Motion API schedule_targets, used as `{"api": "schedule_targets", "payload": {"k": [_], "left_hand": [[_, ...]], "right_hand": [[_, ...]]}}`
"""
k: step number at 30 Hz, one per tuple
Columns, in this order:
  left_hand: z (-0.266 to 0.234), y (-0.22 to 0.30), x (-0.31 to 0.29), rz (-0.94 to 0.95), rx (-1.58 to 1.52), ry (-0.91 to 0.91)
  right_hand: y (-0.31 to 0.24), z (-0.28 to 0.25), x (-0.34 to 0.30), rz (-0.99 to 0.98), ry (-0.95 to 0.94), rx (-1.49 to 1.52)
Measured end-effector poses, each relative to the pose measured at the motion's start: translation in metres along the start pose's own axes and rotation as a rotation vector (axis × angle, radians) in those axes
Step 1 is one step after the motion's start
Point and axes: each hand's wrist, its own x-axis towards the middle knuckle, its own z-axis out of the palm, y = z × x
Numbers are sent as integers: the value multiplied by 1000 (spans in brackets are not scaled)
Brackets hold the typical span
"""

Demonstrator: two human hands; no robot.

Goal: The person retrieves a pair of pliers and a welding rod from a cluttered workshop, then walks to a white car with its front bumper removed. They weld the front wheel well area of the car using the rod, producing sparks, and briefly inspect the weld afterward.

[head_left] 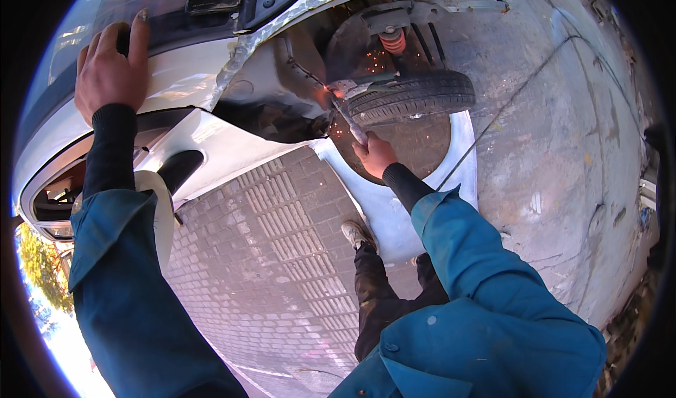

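White body panel (190, 74) of the car carries the left hand (107, 70), laid flat with fingers spread and gripping nothing; the panel's far left curves out of frame. One window (141, 10) is visible above it, partly cropped. One dark cylindrical part (179, 167) protrudes below the panel; its kind cannot be determined. At centre, the right hand (374, 155) is closed around a thin welding rod (346, 120), whose tip meets the wheel-arch edge (310, 81) amid orange sparks. One tyre (412, 96) and one red coil spring (393, 41) sit just right of the tip. One cable (507, 106) crosses the concrete.
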Motion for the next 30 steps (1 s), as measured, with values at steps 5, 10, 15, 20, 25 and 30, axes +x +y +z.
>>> {"api": "schedule_targets", "payload": {"k": [5,10,15,20,25,30], "left_hand": [[3,-3,2,15,30,-12],[5,-4,3,11,55,-15],[4,-5,3,18,51,-25],[5,-3,2,8,65,-16],[9,-6,2,20,119,3],[13,-9,2,16,132,5]], "right_hand": [[3,8,8,14,8,18],[3,5,11,1,5,5],[8,1,14,35,-14,28],[18,-4,23,-44,-32,58],[12,-20,28,109,-213,136],[5,-36,36,303,-378,248]]}}
